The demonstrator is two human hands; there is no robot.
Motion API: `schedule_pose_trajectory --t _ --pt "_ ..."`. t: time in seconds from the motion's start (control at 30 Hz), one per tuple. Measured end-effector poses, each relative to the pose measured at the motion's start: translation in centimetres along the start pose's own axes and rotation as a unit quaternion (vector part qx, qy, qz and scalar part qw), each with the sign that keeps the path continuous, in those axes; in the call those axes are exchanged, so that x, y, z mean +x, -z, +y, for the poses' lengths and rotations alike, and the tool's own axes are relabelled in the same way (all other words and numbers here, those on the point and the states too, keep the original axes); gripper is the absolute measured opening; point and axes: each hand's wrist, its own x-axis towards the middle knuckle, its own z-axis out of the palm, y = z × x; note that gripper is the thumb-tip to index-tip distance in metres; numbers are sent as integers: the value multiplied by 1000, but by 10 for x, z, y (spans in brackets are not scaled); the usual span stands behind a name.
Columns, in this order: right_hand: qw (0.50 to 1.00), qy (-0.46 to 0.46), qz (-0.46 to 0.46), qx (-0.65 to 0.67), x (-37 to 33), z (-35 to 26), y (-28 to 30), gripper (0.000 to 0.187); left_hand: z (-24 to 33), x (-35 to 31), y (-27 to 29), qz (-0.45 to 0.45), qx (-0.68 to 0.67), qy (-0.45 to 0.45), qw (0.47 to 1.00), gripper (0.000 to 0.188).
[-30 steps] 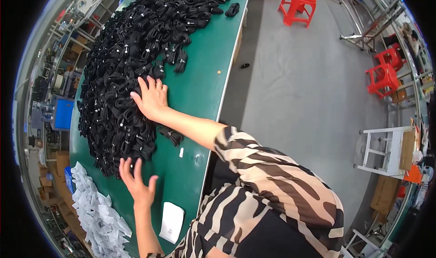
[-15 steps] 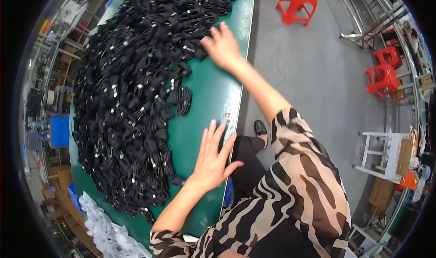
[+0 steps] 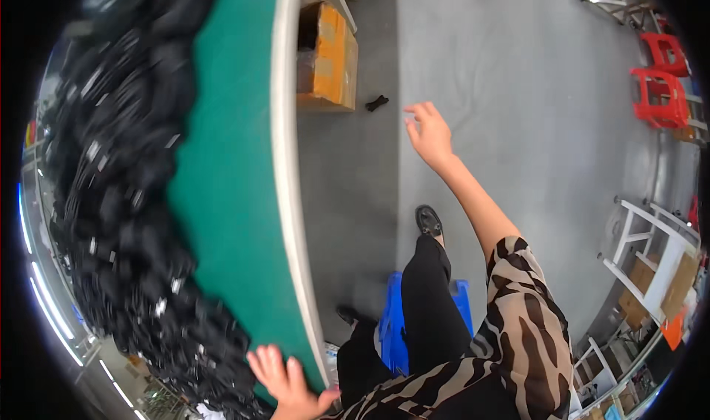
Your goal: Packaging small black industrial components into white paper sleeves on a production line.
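Observation:
A large pile of bundled black cords covers the left part of the green tabletop; motion blurs it. My left hand is at the near end of the table by its pale edge, fingers spread, holding nothing; it seems to rest on the top, beside the pile. My right hand is out past the table edge above the grey floor, fingers loosely apart and nothing in them. A little beyond its fingertips, a small black bundle lies on the floor, apart from the hand.
An open cardboard box stands beside the table at floor level. I sit on a blue stool, legs beside the table. Red stools and a white metal frame are along the right side.
The view has swung down toward the floor. My right hand has left the tabletop beside the pile and moved out over the floor. My left hand stays at the table's near end.

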Motion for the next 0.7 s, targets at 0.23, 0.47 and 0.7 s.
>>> schedule_pose_trajectory --t 0.23,0.47,0.7 --pt "887 44 -309 -340 62 180 -156 21 -20 67 4 -7 32 130 991 94" --pt "733 121 -434 -510 71 261 -236 31 -58 96 -27 -49 48 131 989 89" --pt "961 -122 -119 -216 24 268 -243 21 -75 81 -33 -39 -10 142 989 83"
